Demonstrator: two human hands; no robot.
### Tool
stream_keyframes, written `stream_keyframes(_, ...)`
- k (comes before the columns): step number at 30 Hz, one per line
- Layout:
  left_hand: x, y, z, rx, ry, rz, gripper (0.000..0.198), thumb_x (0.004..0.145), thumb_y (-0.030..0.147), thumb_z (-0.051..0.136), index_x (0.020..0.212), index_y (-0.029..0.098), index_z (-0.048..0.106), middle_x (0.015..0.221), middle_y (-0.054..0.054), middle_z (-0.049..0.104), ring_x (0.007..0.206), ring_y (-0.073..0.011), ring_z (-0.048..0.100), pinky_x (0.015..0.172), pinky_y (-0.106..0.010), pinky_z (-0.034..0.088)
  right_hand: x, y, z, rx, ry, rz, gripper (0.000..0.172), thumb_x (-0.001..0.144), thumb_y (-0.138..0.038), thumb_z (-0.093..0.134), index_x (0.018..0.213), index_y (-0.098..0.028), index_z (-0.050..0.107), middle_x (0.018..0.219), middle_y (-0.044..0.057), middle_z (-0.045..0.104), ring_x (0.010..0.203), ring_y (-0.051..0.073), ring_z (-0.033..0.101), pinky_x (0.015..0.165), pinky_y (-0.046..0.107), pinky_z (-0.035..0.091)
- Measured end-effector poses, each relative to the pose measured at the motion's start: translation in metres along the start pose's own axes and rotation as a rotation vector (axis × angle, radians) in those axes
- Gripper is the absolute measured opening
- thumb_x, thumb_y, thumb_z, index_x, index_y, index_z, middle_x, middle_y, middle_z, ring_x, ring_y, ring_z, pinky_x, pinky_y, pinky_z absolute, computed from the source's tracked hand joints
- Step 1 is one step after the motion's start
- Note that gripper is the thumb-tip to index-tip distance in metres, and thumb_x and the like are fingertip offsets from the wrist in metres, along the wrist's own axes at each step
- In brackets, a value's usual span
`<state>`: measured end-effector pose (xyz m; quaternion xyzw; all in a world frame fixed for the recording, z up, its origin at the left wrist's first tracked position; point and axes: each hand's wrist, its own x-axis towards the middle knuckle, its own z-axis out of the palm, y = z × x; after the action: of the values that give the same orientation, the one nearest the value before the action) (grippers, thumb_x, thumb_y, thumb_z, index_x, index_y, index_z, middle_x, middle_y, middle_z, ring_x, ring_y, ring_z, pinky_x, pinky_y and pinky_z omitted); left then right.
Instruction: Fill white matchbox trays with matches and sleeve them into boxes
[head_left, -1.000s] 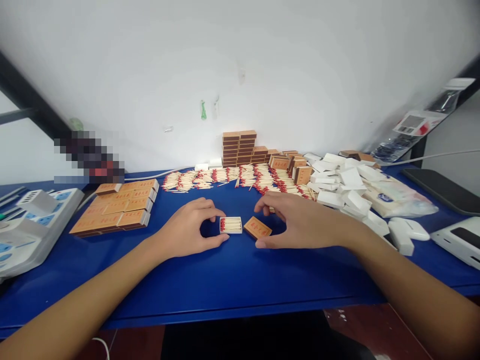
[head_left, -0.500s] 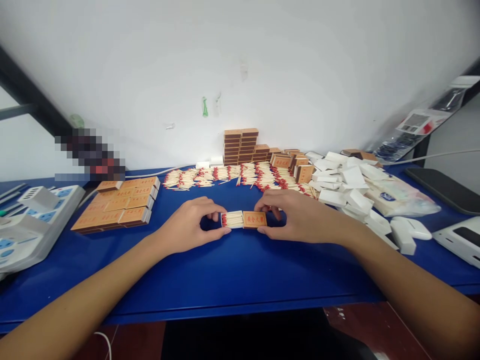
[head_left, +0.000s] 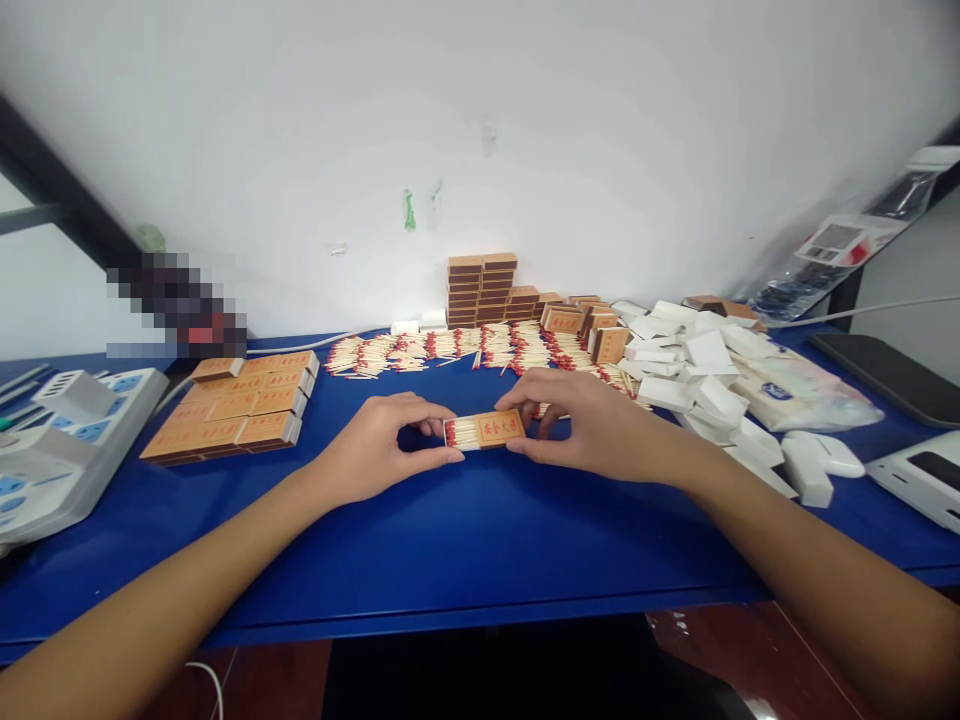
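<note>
My left hand (head_left: 375, 450) pinches the white inner tray of matches (head_left: 460, 433) at its left end, red match heads showing. My right hand (head_left: 592, 425) pinches the orange matchbox sleeve (head_left: 501, 427) from the right. The sleeve covers about half of the tray, and both are held just above the blue table (head_left: 450, 540). A long row of loose red-tipped matches (head_left: 480, 352) lies behind my hands.
Finished orange matchboxes (head_left: 240, 405) lie in rows at the left. Stacked orange sleeves (head_left: 480, 288) stand at the wall. A pile of white empty trays (head_left: 697, 365) fills the right. A grey power strip (head_left: 67, 440) sits far left, white devices (head_left: 915, 475) far right.
My right hand picked up the orange sleeve from the table, lined it up with the tray, and slid it leftward over the tray. Both hands rose slightly.
</note>
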<state>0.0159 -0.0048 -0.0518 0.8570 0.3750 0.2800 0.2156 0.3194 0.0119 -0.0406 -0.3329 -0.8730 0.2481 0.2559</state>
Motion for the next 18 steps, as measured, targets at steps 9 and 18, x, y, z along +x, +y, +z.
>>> stream_keyframes(9, -0.001, -0.003, 0.009, -0.103, 0.099, 0.039, 0.055, 0.078, 0.058, 0.094, 0.118, 0.021, 0.082, 0.090, -0.002, 0.079, 0.081, -0.0164, 0.072, 0.080, -0.029, 0.057, 0.005, -0.010, 0.026, 0.449, 0.040, 0.105, 0.037, 0.087, -0.038, 0.087, 0.120, -0.024, 0.079, 0.117, 0.006, 0.081, 0.102, 0.023, 0.081, 0.098, 0.042, 0.067)
stream_keyframes(18, -0.001, 0.002, 0.007, -0.026, 0.056, 0.026, 0.043, 0.081, 0.045, 0.096, 0.112, 0.021, 0.079, 0.090, 0.001, 0.078, 0.078, -0.0143, 0.070, 0.076, -0.026, 0.056, 0.005, -0.008, 0.026, 0.366, 0.065, 0.063, 0.036, 0.088, -0.036, 0.086, 0.122, -0.024, 0.080, 0.112, 0.005, 0.083, 0.090, 0.020, 0.081, 0.086, 0.035, 0.068)
